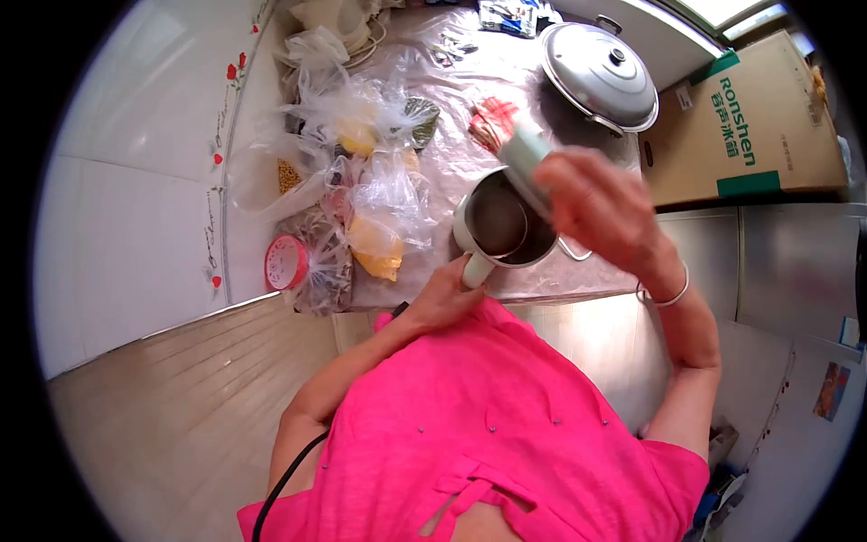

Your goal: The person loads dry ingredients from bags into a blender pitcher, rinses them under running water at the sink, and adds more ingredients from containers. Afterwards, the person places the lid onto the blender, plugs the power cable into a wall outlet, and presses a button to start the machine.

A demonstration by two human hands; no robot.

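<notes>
Near the front edge of the table stands a white pot (463, 224) with a dark metallic inside and a handle towards me. My left hand (449, 296) is wrapped round that handle. Above the pot's right side, my right hand (601, 203) grips a pale grey-green object (526, 161), blurred by motion, which looks like a lid or cup and partly covers the opening. The fingers of my right hand are blurred too. A red and white cloth (492, 123) lies just behind the pot.
Clear plastic bags with yellow items (375, 246) and a red-rimmed bowl (286, 263) are on the left. At the back right sits a large lidded pan (601, 74), with a cardboard box (745, 122) beside it. The table's front edge (569, 296) is near my body.
</notes>
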